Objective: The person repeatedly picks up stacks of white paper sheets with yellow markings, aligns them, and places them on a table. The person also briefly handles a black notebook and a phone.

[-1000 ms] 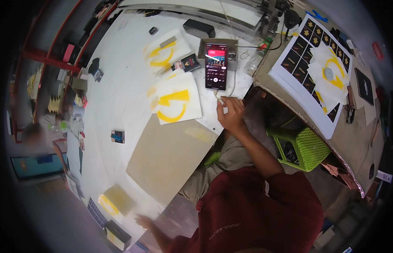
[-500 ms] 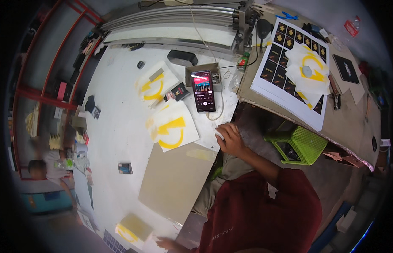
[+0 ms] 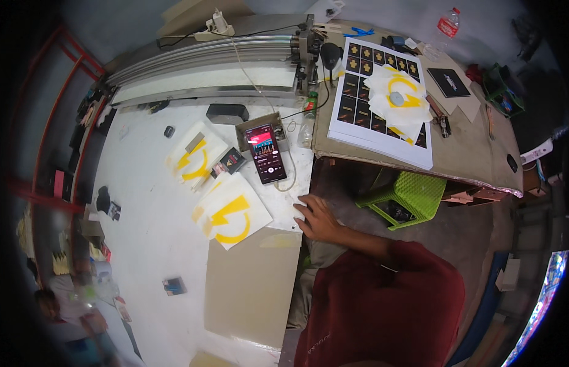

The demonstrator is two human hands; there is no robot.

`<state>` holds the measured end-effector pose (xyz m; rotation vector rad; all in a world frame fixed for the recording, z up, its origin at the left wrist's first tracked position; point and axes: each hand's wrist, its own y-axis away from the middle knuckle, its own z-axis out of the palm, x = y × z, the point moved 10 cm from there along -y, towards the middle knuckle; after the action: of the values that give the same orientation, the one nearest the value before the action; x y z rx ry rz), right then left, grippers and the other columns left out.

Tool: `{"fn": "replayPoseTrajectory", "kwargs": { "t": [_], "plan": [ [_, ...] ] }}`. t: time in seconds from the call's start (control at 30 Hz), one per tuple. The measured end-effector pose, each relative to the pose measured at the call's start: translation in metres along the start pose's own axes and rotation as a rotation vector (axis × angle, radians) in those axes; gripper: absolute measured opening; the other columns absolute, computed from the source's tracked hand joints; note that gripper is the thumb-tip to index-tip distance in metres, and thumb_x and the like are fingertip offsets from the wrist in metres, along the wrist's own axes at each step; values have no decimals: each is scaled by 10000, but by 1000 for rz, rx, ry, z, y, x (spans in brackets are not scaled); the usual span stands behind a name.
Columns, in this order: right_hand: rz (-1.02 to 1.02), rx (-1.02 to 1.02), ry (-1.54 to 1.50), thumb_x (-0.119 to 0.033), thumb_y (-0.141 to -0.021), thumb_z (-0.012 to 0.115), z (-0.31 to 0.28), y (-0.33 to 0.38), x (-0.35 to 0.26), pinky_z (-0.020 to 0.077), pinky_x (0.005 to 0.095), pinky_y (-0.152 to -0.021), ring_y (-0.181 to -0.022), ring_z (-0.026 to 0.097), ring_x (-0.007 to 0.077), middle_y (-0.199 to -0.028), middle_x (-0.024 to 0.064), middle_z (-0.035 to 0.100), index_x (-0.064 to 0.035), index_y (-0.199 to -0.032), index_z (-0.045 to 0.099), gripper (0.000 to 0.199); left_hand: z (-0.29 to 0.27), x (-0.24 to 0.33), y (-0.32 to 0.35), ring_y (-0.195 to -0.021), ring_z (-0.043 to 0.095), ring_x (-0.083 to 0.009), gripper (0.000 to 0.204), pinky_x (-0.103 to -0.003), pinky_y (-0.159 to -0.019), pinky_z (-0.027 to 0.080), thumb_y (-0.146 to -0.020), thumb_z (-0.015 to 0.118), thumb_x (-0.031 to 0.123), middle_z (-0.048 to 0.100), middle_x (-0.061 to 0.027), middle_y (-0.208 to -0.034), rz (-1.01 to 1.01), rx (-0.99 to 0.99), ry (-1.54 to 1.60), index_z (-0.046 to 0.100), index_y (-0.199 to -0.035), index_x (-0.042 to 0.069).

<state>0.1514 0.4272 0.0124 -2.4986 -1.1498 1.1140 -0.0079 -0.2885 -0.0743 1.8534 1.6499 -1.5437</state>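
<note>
My right hand (image 3: 319,220) reaches to the table's edge with its fingers apart and nothing visible in them. My left hand is out of view. Near the right hand, a phone (image 3: 264,160) with a lit screen leans on an open box (image 3: 279,131). White sheets with yellow cut shapes (image 3: 253,219) lie left of the hand, touching a beige board (image 3: 251,284). A second batch of such sheets (image 3: 185,148) lies farther back, with a small grey block (image 3: 194,142) on top.
A roller machine (image 3: 205,73) spans the far end. On the right-hand table (image 3: 480,159) lie printed sheets (image 3: 352,119), more yellow-marked sheets and a bottle (image 3: 446,27). A green stool (image 3: 413,196) stands below. Another person (image 3: 64,312) is at the far left.
The view has shifted, and things on the table sit lower and farther left in it. My left hand has dropped out of view. My right hand's fingers are now spread wider.
</note>
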Motion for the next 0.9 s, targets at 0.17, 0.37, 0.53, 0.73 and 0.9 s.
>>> {"fn": "replayPoseTrajectory", "kwargs": {
  "t": [0.17,0.37,0.53,0.73,0.9],
  "plan": [
    [51,-14,-3,-221,-934,692,3,3,-1,415,500,-1012,-1266,507,384,-1340,215,535,-14,-1285,614,415,-117,-15,-40,-1019,690,-349,381,-434,-830,578,-1041,569,320,690,-206,-1185,112,113,-133,646,-1244,8],
    [83,9,-116,-225,-925,706,-9,-8,2,414,495,-978,-1232,521,372,-1373,208,526,-18,-1414,522,562,-162,-14,-41,-965,717,-368,373,-413,-805,594,-1038,603,290,708,-237,-1139,227,241,-324,672,-1190,-44],
    [-62,-111,149,-360,-992,616,4,8,8,389,549,-1044,-1385,429,370,-1555,165,434,-98,-1506,466,596,-159,17,-57,-976,713,-366,406,-416,-815,593,-1034,598,317,704,-234,-1150,215,248,-162,666,-1201,-47],
    [-66,-158,108,-442,-1007,574,20,17,19,333,565,-1113,-1448,365,365,-1637,128,336,-135,-1533,460,620,-196,77,-94,-992,707,-363,455,-420,-829,590,-1027,590,358,697,-228,-1165,264,297,122,655,-1219,-50],
    [-67,-97,-24,-388,-995,618,-1,20,26,367,541,-1114,-1403,416,379,-1618,209,325,-125,-1557,409,655,-225,115,-124,-1006,702,-361,496,-423,-841,587,-1021,583,392,692,-223,-1178,298,300,332,647,-1233,-52]
  ]
}}
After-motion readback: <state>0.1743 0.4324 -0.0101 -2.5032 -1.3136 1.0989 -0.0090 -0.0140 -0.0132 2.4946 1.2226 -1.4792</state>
